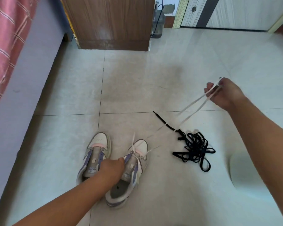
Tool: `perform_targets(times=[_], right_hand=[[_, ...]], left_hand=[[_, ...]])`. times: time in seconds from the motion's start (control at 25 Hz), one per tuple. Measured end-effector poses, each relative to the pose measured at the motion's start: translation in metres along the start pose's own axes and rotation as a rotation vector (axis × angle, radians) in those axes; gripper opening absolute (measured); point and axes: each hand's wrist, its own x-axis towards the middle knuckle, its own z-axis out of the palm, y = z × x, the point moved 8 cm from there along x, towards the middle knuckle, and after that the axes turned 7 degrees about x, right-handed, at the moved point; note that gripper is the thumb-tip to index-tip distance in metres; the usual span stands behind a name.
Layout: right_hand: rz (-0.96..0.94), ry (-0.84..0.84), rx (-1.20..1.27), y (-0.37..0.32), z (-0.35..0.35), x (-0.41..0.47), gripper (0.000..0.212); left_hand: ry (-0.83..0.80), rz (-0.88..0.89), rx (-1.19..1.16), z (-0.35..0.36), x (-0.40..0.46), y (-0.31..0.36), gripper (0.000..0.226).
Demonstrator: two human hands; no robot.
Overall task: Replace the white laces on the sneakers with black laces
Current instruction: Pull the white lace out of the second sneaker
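right grip: right hand [222,92] raised to the right, fingers curled round the flat white cotton lace [193,106], drawn taut as two strands back to the shoe.
left grip: left hand [112,167] low on the floor, curled against the tongue side of the right-side white and lilac sneaker [129,172], steadying it (how much it clasps i cannot tell).
white lace: threaded only through the eyelets nearest the toe, with loose ends near the toe.
other sneaker: left-side matching sneaker [96,155] just beside, eyelets bare, no lace showing.
step in hand: likely pulling the last white lace free.
next move: probably keep the shoe pinned while the lace slides out, then find an end of the new lace.
black laces: tangled flat black laces [194,147] heaped on the pale tiled floor [129,82], right of the shoes; the white strands pass over one stray end.
in the way: the tangle needs sorting first.
around: brown wooden cabinet [111,22] ahead, pink checked bedcover [5,38] at left.
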Motion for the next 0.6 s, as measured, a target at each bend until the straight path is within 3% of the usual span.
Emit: perform_targets(times=[0.04,0.12,0.2,0.24,0.32,0.4,0.44,0.52,0.56,0.6], right_hand=[[0.098,-0.123,-0.047,0.025,0.022,-0.014,0.017],[0.254,-0.317,-0.140,0.077,0.064,-0.053,0.024],[0.357,-0.477,-0.088,0.109,0.100,-0.092,0.028],[0.395,-0.550,-0.015,0.112,0.115,-0.109,0.027],[0.445,-0.678,0.194,0.090,0.136,-0.132,0.023],[0.363,-0.713,0.327,0.046,0.133,-0.131,0.020],[0.228,-0.639,0.226,0.027,0.115,-0.119,0.016],[-0.062,-0.429,-0.326,0.014,0.065,-0.097,0.006],[-0.094,-0.420,-0.708,0.035,0.047,-0.093,0.018],[-0.019,-0.524,-1.062,0.074,0.036,-0.098,0.039]], left_hand=[[0.022,-0.027,-0.068,-0.011,-0.001,-0.005,0.037],[0.169,-0.044,-0.382,-0.050,-0.002,-0.013,0.064],[0.386,0.078,-0.751,-0.106,-0.006,-0.007,0.092],[0.438,0.156,-0.919,-0.126,-0.006,-0.001,0.093],[0.394,0.267,-1.118,-0.140,0.001,0.014,0.058],[0.328,0.209,-1.004,-0.119,0.016,0.007,0.029],[0.332,0.133,-0.927,-0.103,0.021,-0.007,0.028],[0.336,0.057,-1.028,-0.083,0.025,-0.036,0.027],[0.320,0.076,-1.166,-0.080,0.022,-0.042,0.024],[0.313,0.104,-1.260,-0.085,0.018,-0.041,0.021]])
